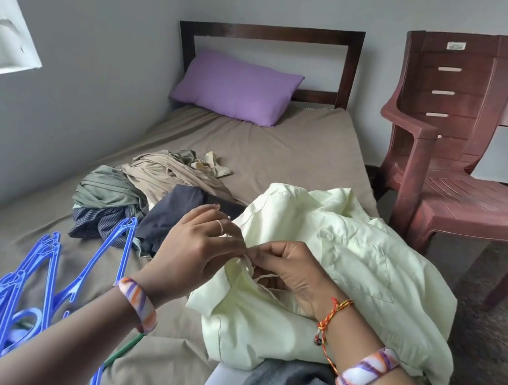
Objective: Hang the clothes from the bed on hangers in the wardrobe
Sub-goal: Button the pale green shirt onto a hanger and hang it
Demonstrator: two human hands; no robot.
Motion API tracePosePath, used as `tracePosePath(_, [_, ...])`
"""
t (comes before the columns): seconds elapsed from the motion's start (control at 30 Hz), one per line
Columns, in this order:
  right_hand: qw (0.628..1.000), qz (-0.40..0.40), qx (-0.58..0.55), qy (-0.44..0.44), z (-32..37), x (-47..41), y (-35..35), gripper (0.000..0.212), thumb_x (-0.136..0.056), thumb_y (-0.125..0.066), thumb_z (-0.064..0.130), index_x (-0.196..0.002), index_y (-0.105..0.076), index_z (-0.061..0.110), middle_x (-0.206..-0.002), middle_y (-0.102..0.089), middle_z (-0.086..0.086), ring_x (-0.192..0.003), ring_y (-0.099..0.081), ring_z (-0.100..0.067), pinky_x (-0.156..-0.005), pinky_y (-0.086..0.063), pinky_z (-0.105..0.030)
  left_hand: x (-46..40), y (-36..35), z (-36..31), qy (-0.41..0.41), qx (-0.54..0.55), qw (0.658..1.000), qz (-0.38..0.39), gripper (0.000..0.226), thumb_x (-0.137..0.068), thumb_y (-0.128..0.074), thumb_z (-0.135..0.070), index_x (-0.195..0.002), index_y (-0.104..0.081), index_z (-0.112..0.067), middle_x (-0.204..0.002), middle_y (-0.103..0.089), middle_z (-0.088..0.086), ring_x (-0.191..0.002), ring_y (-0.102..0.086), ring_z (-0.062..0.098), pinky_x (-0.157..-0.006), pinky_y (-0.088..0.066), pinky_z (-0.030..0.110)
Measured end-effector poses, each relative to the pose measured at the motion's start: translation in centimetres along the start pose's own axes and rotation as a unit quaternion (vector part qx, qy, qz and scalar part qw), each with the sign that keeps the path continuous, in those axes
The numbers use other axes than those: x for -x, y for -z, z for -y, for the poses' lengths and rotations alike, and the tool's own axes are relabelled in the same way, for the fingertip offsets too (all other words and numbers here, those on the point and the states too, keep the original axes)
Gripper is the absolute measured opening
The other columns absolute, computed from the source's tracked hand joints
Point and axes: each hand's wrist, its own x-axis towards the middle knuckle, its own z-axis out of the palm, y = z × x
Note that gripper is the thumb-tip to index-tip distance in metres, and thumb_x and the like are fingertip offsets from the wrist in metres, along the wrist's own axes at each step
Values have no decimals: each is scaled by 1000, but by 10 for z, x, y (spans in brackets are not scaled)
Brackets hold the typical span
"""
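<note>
A pale yellow-green shirt [342,267] lies spread over the near right part of the bed [299,153]. My left hand [198,246] and my right hand [294,274] meet at its front edge, and both pinch the fabric there with their fingertips. A heap of other clothes [144,191] in beige, grey-green, striped dark blue and black lies in the middle of the bed. Several blue plastic hangers [26,292] lie piled on the near left of the bed. No wardrobe is in view.
A purple pillow [236,89] rests against the dark wooden headboard [272,31]. A maroon plastic chair [463,147] stands on the floor right of the bed. A grey wall runs along the bed's left side, with a window frame [6,34] at upper left.
</note>
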Motion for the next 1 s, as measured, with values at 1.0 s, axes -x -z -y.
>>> tracePosePath(1.0, [998,45,39,19,-37,-6,-13,22,-93,-57,12,-72,-59,4,-54,-45,-6,-45,-37,-11,-42,-34,-18,41,-20,-15,27,-73,996,-34,13,-90,-52,-30,-91,-62,-22,-76,-66,-5,-79,-55,18,-85,-40,33])
